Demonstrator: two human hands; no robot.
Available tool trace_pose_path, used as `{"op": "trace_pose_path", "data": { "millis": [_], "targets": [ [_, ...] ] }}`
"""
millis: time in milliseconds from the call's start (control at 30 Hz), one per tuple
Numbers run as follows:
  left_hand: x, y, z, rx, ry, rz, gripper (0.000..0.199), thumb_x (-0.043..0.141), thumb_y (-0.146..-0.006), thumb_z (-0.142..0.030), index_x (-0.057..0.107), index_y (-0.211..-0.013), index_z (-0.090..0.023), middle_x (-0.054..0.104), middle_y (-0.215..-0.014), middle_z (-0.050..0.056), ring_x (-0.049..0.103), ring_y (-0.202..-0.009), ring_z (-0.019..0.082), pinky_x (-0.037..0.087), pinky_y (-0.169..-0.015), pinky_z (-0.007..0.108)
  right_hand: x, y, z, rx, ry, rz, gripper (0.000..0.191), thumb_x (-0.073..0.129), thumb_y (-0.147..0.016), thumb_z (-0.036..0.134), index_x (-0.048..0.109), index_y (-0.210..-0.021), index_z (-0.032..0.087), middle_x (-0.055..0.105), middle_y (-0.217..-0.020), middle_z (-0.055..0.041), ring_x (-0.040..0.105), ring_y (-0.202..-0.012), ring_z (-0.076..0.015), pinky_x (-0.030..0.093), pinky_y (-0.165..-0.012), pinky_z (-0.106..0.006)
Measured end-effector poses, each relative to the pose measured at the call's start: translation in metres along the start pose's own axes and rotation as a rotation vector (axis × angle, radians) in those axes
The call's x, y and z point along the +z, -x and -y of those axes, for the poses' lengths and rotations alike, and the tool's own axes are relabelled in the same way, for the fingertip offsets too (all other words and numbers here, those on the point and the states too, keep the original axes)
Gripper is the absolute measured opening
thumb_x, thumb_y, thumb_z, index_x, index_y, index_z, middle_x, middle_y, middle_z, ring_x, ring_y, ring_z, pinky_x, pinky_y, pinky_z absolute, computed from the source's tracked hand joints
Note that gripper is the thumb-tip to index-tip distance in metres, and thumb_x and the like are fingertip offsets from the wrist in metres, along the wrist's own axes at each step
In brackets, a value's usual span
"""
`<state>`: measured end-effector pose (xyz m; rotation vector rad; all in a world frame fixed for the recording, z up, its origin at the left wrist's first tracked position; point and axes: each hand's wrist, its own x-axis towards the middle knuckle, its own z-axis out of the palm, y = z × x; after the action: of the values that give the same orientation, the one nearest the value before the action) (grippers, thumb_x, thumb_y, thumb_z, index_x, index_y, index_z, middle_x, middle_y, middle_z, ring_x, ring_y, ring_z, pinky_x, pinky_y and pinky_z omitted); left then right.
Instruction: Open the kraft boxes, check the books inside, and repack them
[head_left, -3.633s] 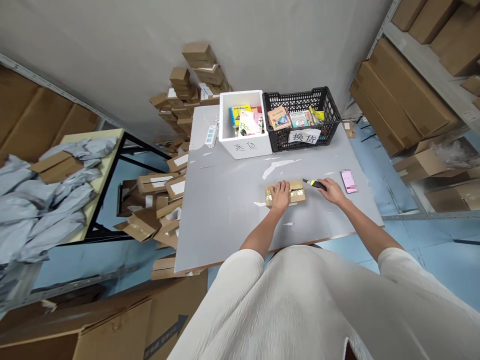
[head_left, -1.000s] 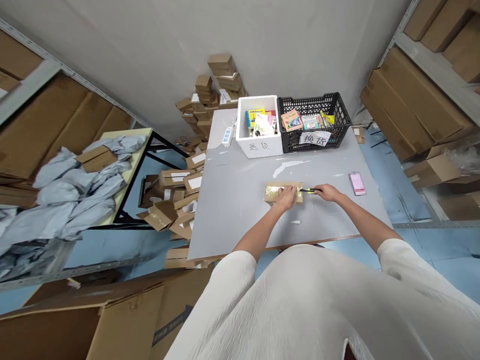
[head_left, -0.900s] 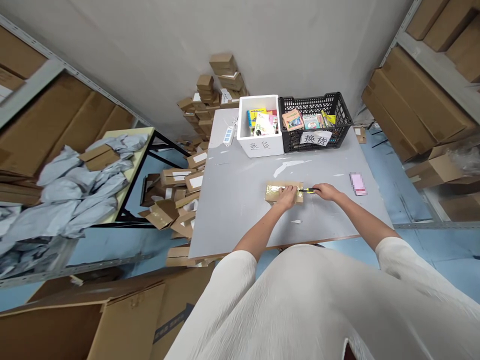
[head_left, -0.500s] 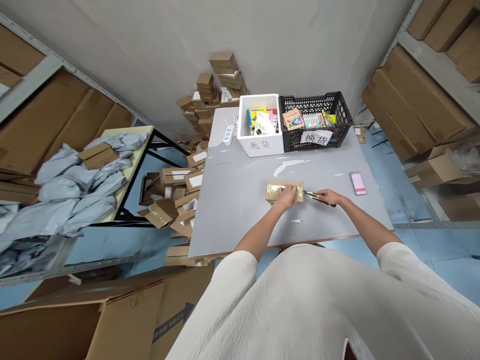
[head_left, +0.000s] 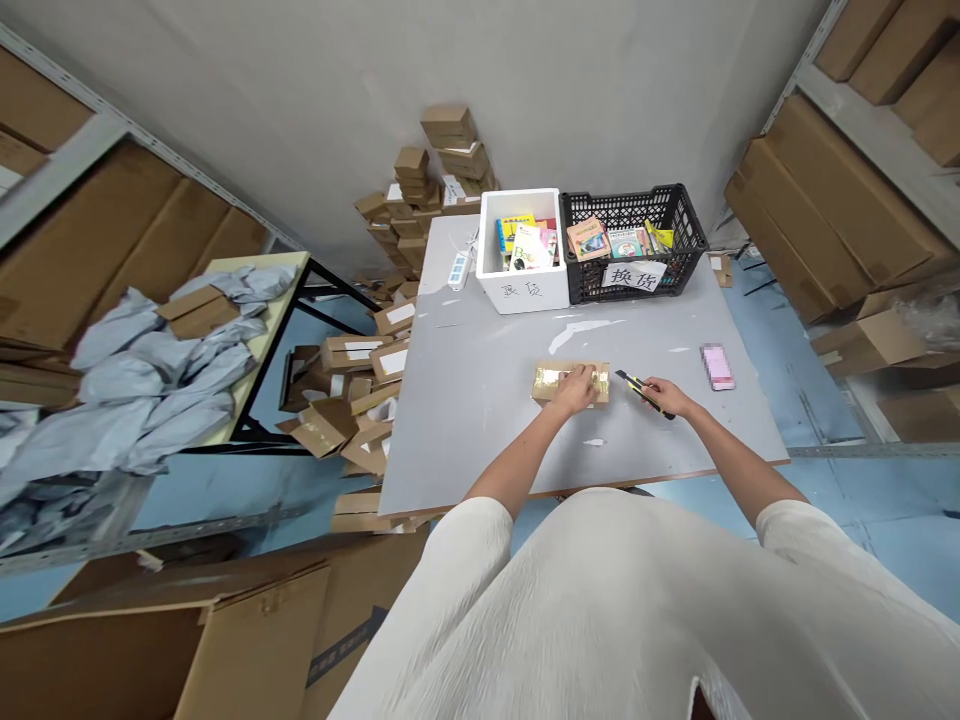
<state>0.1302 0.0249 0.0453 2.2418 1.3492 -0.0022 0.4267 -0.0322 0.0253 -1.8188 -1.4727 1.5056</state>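
A small taped cardboard box [head_left: 550,383] lies flat on the grey table [head_left: 465,410], long side facing me. My left hand [head_left: 575,389] grips it from above, fingers bent over its taped top. Just right of the box, my right hand [head_left: 666,396] is closed around a black and yellow utility knife [head_left: 635,384]. The knife's tip points up and left, a small gap away from the box's right end. Part of the box top is hidden under my left hand.
At the table's back stand a white bin [head_left: 525,293] and a black crate [head_left: 679,270], both holding books. A pink phone [head_left: 718,367] lies to the right. Cardboard boxes [head_left: 367,350] pile up left of the table; grey parcels [head_left: 172,360] cover a side table.
The knife has come away from the box's right end, its tip swinging up slightly as my right hand shifts a little right. My left hand stays on the box.
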Motion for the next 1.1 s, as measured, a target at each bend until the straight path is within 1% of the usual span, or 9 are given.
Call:
{"op": "trace_pose_path", "data": {
  "millis": [67, 167, 233, 300, 367, 500, 667, 933, 1100],
  "targets": [
    [-0.002, -0.001, 0.0, -0.017, 0.005, -0.059, 0.033, 0.046, -0.107, -0.022, 0.054, -0.139, -0.026, 0.06, -0.147, 0.014, 0.061, -0.129, 0.032, 0.04, -0.11, 0.045, 0.0, 0.003, 0.004, -0.011, 0.014, -0.025, 0.038, 0.065, -0.098, 0.058, 0.069, -0.113, 0.023, 0.082, -0.095, -0.005, 0.07, -0.068, -0.018, 0.052, -0.062, -0.028],
    [-0.001, -0.005, 0.0, -0.033, -0.037, -0.085, 0.042, 0.046, -0.104, -0.015, 0.054, -0.143, -0.026, 0.055, -0.157, 0.015, 0.053, -0.143, 0.032, 0.039, -0.114, 0.046, 0.002, 0.01, 0.014, -0.09, 0.085, -0.049, 0.039, 0.054, -0.105, 0.055, 0.072, -0.121, 0.024, 0.081, -0.097, -0.0043, 0.07, -0.074, -0.0195, 0.056, -0.071, -0.03],
    [0.004, -0.01, 0.0, -0.031, -0.061, -0.084, 0.052, 0.048, -0.1, -0.01, 0.05, -0.149, -0.026, 0.049, -0.165, 0.016, 0.042, -0.155, 0.032, 0.035, -0.12, 0.048, 0.005, 0.014, 0.02, -0.174, 0.187, -0.065, 0.039, 0.051, -0.107, 0.05, 0.075, -0.126, 0.026, 0.081, -0.105, -0.0048, 0.073, -0.087, -0.0226, 0.058, -0.083, -0.034],
    [0.009, -0.017, 0.001, -0.036, -0.076, -0.072, 0.062, 0.052, -0.096, -0.006, 0.047, -0.154, -0.027, 0.044, -0.17, 0.017, 0.033, -0.162, 0.031, 0.03, -0.125, 0.052, 0.009, 0.018, 0.023, -0.26, 0.329, -0.082, 0.037, 0.056, -0.106, 0.044, 0.077, -0.132, 0.029, 0.08, -0.117, -0.0063, 0.072, -0.104, -0.0267, 0.056, -0.096, -0.038],
    [0.014, -0.023, 0.002, -0.049, -0.087, -0.05, 0.068, 0.058, -0.092, -0.006, 0.046, -0.156, -0.027, 0.046, -0.168, 0.018, 0.031, -0.163, 0.032, 0.027, -0.127, 0.055, 0.013, 0.02, 0.024, -0.299, 0.464, -0.087, 0.038, 0.062, -0.103, 0.038, 0.076, -0.138, 0.031, 0.077, -0.125, -0.0083, 0.07, -0.114, -0.0295, 0.054, -0.103, -0.039],
    [0.021, -0.027, 0.006, -0.032, -0.102, -0.056, 0.07, 0.061, -0.094, -0.011, 0.046, -0.16, -0.027, 0.051, -0.164, 0.019, 0.037, -0.16, 0.034, 0.03, -0.126, 0.058, 0.02, 0.022, 0.024, -0.283, 0.641, -0.089, 0.045, 0.063, -0.105, 0.035, 0.072, -0.149, 0.031, 0.073, -0.127, -0.0111, 0.069, -0.114, -0.0296, 0.053, -0.099, -0.037],
    [0.032, -0.019, 0.01, -0.003, -0.118, -0.134, 0.062, 0.037, -0.107, -0.019, 0.041, -0.169, -0.024, 0.041, -0.177, 0.017, 0.03, -0.166, 0.033, 0.027, -0.129, 0.059, 0.03, 0.019, 0.023, -0.287, 0.77, -0.146, 0.047, 0.059, -0.109, 0.034, 0.067, -0.155, 0.03, 0.07, -0.129, -0.0116, 0.067, -0.116, -0.0281, 0.051, -0.097, -0.035],
    [0.048, -0.01, 0.01, -0.031, -0.068, -0.234, 0.064, 0.029, -0.108, -0.022, 0.041, -0.171, -0.022, 0.043, -0.177, 0.015, 0.031, -0.167, 0.033, 0.022, -0.133, 0.059, 0.047, 0.01, 0.013, -0.283, 0.751, -0.205, 0.05, 0.053, -0.111, 0.037, 0.063, -0.159, 0.03, 0.069, -0.13, -0.0123, 0.067, -0.119, -0.029, 0.053, -0.098, -0.036],
    [0.047, -0.007, 0.008, -0.029, -0.052, -0.26, 0.063, 0.026, -0.11, -0.025, 0.044, -0.17, -0.022, 0.046, -0.176, 0.014, 0.033, -0.166, 0.033, 0.021, -0.133, 0.06, 0.046, 0.01, 0.002, -0.315, 0.753, -0.221, 0.05, 0.052, -0.111, 0.039, 0.064, -0.158, 0.03, 0.069, -0.13, -0.0128, 0.066, -0.118, -0.0299, 0.053, -0.099, -0.039]
  ]
}}
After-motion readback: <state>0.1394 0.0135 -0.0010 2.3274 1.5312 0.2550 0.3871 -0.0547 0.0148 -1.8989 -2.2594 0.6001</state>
